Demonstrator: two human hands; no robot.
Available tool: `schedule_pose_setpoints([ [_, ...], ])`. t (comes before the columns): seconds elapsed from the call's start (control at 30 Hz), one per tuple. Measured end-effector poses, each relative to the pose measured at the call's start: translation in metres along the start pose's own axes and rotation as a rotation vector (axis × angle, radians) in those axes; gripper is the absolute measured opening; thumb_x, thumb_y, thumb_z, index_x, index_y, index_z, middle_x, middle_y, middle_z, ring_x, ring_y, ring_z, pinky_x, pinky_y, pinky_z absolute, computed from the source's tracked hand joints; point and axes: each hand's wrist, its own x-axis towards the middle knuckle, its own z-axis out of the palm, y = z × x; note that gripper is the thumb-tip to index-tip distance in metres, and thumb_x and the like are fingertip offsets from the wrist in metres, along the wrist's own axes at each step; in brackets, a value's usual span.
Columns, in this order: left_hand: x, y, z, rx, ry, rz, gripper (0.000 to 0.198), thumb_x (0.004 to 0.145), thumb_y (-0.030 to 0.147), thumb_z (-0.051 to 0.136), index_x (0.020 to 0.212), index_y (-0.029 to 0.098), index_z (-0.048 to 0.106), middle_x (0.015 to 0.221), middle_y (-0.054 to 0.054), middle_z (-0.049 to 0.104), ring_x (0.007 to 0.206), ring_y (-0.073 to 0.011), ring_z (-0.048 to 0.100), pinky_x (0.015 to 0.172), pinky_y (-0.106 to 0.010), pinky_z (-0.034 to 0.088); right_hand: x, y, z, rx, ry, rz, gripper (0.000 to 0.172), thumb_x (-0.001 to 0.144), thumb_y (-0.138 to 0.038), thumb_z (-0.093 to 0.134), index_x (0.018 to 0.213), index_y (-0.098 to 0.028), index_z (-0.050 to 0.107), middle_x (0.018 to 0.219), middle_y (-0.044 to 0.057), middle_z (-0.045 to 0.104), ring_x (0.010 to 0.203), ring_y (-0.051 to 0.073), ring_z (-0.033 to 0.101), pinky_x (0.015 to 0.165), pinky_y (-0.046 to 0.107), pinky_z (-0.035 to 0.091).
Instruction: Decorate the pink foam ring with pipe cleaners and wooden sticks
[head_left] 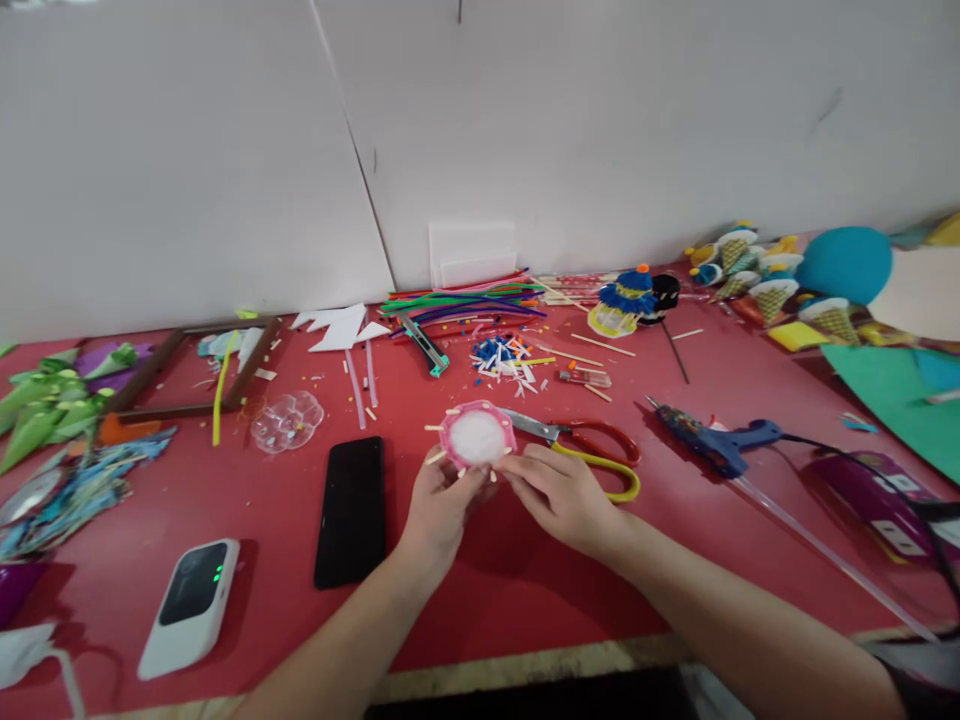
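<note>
Between my two hands is a small round craft piece [478,437] with a white middle, a pink rim and short pale sticks poking out around it. My left hand [442,500] grips its lower left edge, thumb on the rim. At the lower right edge, the fingers of my right hand [559,493] are closed at the rim, pinching near one of the sticks. Just behind the piece lie scissors [600,445] with red and yellow handles, their blades partly hidden by it. A black phone [350,512] rests left of my left hand.
A blue glue gun [720,440] with a clear glue stick lies at right, its cable trailing to a purple power strip [874,500]. Behind are a utility knife [426,345], cut bits [502,358] and pipe cleaners [465,300]. A white device [191,605] sits front left.
</note>
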Motion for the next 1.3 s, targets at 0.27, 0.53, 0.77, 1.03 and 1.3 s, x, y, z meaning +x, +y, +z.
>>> schedule_pose_setpoints([
  [0.27, 0.003, -0.002, -0.001, 0.086, -0.028, 0.043, 0.037, 0.06, 0.025, 0.085, 0.089, 0.014, 0.065, 0.079, -0.003, 0.071, 0.07, -0.0135, 0.065, 0.067, -0.027, 0.057, 0.003, -0.008, -0.003, -0.176, 0.204, 0.002, 0.02, 0.091, -0.015, 0.056, 0.072, -0.021, 0.054, 0.058, -0.003, 0.059, 0.051, 0.01, 0.053, 0.054, 0.023, 0.042],
  [0.53, -0.003, -0.002, 0.002, 0.164, -0.03, 0.154, 0.029, 0.065, 0.024, 0.081, 0.088, 0.015, 0.065, 0.073, -0.002, 0.069, 0.064, -0.0128, 0.063, 0.063, -0.024, 0.052, 0.002, -0.011, -0.003, -0.19, 0.186, 0.063, 0.026, 0.093, -0.017, 0.054, 0.067, -0.022, 0.052, 0.056, -0.003, 0.057, 0.05, 0.009, 0.053, 0.053, 0.022, 0.041],
  [0.77, -0.005, -0.007, 0.003, 0.243, 0.061, 0.236, 0.03, 0.063, 0.019, 0.081, 0.089, 0.017, 0.067, 0.081, -0.004, 0.073, 0.075, -0.0173, 0.068, 0.071, -0.027, 0.054, -0.006, -0.01, -0.001, -0.255, 0.114, 0.021, 0.033, 0.093, -0.018, 0.055, 0.061, -0.022, 0.053, 0.057, -0.002, 0.056, 0.051, 0.011, 0.051, 0.053, 0.026, 0.038],
  [1.03, 0.001, -0.005, 0.006, 0.045, 0.058, 0.131, 0.028, 0.057, 0.015, 0.084, 0.08, 0.014, 0.067, 0.069, -0.002, 0.071, 0.06, -0.0123, 0.064, 0.061, -0.023, 0.053, 0.004, -0.01, 0.0, -0.249, 0.138, -0.013, 0.021, 0.092, -0.016, 0.055, 0.072, -0.022, 0.058, 0.066, 0.0, 0.061, 0.06, 0.013, 0.056, 0.059, 0.027, 0.045],
  [1.3, 0.012, 0.013, 0.0, -0.191, 0.205, 0.113, 0.029, 0.05, 0.015, 0.086, 0.064, 0.016, 0.061, 0.061, 0.004, 0.068, 0.06, -0.0077, 0.065, 0.068, -0.021, 0.057, 0.004, 0.024, -0.124, -0.472, 0.143, 0.318, 0.018, 0.092, -0.033, 0.055, 0.106, -0.025, 0.062, 0.101, 0.009, 0.067, 0.095, 0.026, 0.064, 0.084, 0.042, 0.049],
])
